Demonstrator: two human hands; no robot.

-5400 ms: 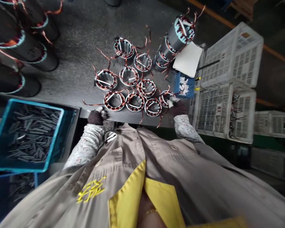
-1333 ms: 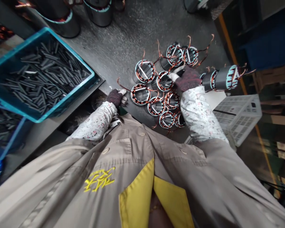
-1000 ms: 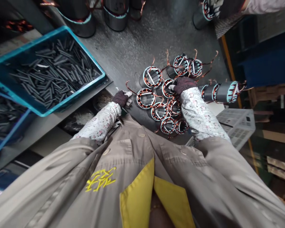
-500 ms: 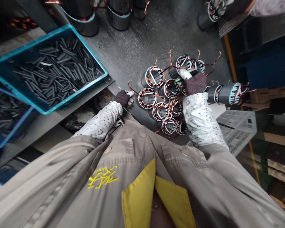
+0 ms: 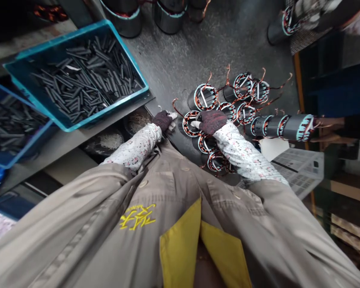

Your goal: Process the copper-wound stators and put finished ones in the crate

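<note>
Right hand [image 5: 212, 121]: grip narrow, fingertips at the mouth of an upright copper-wound core [image 5: 187, 129]; can't tell if it's holding anything. Left hand [image 5: 163, 121]: fingers curled, contents unclear, just left of that core by the surface [image 5: 165, 60] edge. More wound cores [image 5: 209, 96] clustered beyond; teal bin [image 5: 108, 109] further left.

The right hand [image 5: 211, 121] is over one stator [image 5: 187, 129], fingertips at its rim; the left hand [image 5: 164, 120], fingers curled, is just beside it. More stators [image 5: 206, 97] crowd the surface [image 5: 198, 52]. A teal bin [image 5: 108, 109] holds dark tubes [image 5: 87, 80]; a white crate [image 5: 303, 176] is far right.
</note>
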